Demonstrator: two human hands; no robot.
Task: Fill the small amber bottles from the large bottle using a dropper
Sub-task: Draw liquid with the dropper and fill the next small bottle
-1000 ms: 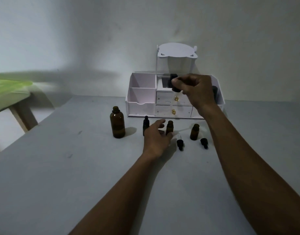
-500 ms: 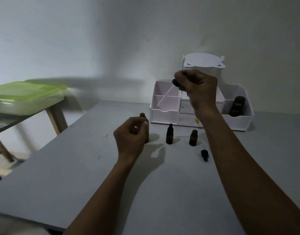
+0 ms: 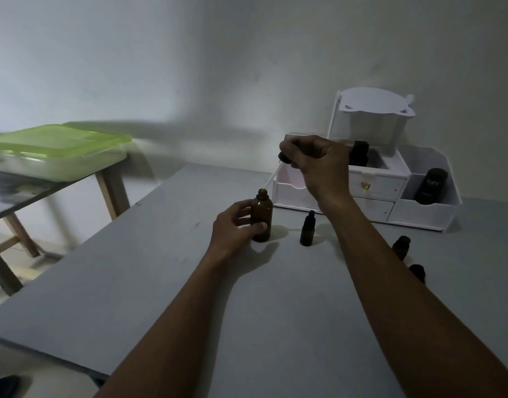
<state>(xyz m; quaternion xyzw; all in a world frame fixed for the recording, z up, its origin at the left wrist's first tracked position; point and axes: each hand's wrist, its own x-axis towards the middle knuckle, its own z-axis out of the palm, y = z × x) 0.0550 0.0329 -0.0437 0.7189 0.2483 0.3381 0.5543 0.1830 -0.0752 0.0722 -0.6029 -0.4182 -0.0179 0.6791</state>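
My left hand (image 3: 235, 231), which hung free half a second ago, now has its fingers clamped around the large bottle (image 3: 262, 219) on the surface (image 3: 275, 326). My right hand (image 3: 319, 165) pinches the dropper (image 3: 275, 173), tip just above its open neck: ready to draw.

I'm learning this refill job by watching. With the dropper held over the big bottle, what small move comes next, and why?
Probably lower the dropper tip into the large bottle. The right hand holds it tilted, its tip just above and beside the open neck, not inside. The left hand grips the bottle upright on the table, steadying it.
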